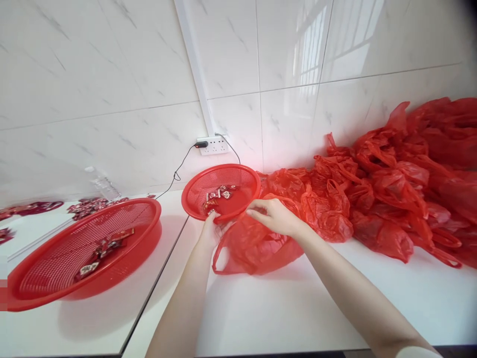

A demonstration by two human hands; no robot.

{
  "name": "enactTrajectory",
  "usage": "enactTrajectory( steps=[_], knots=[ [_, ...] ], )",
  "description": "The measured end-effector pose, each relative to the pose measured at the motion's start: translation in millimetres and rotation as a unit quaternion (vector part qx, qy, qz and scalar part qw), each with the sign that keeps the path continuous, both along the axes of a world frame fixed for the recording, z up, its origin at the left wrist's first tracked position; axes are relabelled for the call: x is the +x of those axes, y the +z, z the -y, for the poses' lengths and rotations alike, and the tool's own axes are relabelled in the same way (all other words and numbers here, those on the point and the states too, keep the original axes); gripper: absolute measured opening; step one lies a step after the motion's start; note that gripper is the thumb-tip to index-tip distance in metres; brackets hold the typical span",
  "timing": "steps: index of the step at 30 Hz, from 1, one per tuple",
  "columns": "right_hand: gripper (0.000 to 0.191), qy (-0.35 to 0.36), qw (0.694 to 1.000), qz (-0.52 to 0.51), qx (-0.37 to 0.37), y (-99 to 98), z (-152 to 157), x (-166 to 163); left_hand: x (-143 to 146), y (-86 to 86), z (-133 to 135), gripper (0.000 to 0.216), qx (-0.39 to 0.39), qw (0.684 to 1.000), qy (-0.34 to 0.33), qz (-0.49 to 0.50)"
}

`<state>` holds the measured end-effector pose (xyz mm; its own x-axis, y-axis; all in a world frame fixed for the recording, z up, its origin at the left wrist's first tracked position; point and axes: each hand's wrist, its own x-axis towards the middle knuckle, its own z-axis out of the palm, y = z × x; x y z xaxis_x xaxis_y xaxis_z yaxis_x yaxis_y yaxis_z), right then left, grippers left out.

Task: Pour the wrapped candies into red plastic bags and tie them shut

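My left hand (210,229) is at the near rim of a small red mesh basket (249,180), its thumb over the rim and its other fingers partly hidden below. A few small wrapped packets (223,192) in dark red and white lie in that basket. Against the basket's right side rests a thin red plastic bag (257,251), one handle loop spread on the table. My right hand (275,216) is above the bag, fingers curled and thumb near the index finger, closed at the bag's upper edge. The exact pinch is hard to see.
A larger red mesh basket (149,214) with several packets stands on the left. Filled red plastic bags (391,194) are heaped along the wall on the right. Behind are a power strip (218,145) with cables, a clear bottle (104,185) and piled packets (89,206). A seam crosses the white table (238,318).
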<state>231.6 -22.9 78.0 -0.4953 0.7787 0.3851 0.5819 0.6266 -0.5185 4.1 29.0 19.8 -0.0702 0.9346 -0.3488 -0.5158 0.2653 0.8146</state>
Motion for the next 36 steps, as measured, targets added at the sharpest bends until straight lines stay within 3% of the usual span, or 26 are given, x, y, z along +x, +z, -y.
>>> enactTrajectory(
  steps=[2, 4, 6, 8, 11, 13, 16, 19, 23, 26, 31, 36],
  knots=[
    [0.042, -0.081, 0.986, 0.108, -0.093, 0.9, 4, 1, -1, -3.3, 4, 0.026, 0.008, 1.000, 0.002, 0.010],
    [0.048, -0.129, 0.948, 0.232, -0.179, -6.9, 5, 0, -3, -3.6, 8, 0.026, 0.019, 1.000, 0.002, 0.021],
    [0.046, -0.123, 0.918, 0.297, -0.233, -16.8, 5, -3, -7, 0.5, 13, 0.025, 0.034, 0.999, 0.000, 0.024],
    [0.039, -0.100, 0.911, 0.314, -0.250, -21.8, 5, -6, -10, 7.9, 18, 0.024, 0.051, 0.999, -0.007, 0.017],
    [0.040, -0.090, 0.921, 0.306, -0.226, -13.6, 10, -3, -13, 19.2, 27, 0.019, 0.074, 0.997, -0.012, 0.000],
    [0.039, -0.101, 0.943, 0.260, -0.181, -0.7, 16, 6, -12, 23.9, 33, 0.017, 0.083, 0.996, -0.018, -0.018],
    [0.031, -0.083, 0.984, 0.111, -0.109, 17.3, 22, 25, -5, 25.3, 40, 0.018, 0.087, 0.995, -0.040, -0.043],
    [0.025, -0.067, 0.996, -0.009, -0.049, 22.7, 18, 38, 5, 21.8, 45, 0.020, 0.084, 0.994, -0.048, -0.051],
    [0.025, -0.116, 0.993, -0.024, 0.013, 7.0, -3, 38, 22, 13.8, 49, 0.023, 0.089, 0.993, -0.060, -0.053],
    [0.036, -0.102, 0.994, 0.001, 0.032, -13.4, -19, 32, 34, 6.7, 52, 0.034, 0.098, 0.991, -0.082, -0.045],
    [0.082, -0.033, 0.994, 0.102, -0.023, -39.7, -31, 23, 45, -4.6, 55, 0.039, 0.079, 0.988, -0.129, -0.017],
    [0.083, -0.025, 0.988, 0.141, -0.053, -39.3, -28, 21, 47, -9.1, 54, 0.038, 0.073, 0.991, -0.114, -0.009]
  ],
)
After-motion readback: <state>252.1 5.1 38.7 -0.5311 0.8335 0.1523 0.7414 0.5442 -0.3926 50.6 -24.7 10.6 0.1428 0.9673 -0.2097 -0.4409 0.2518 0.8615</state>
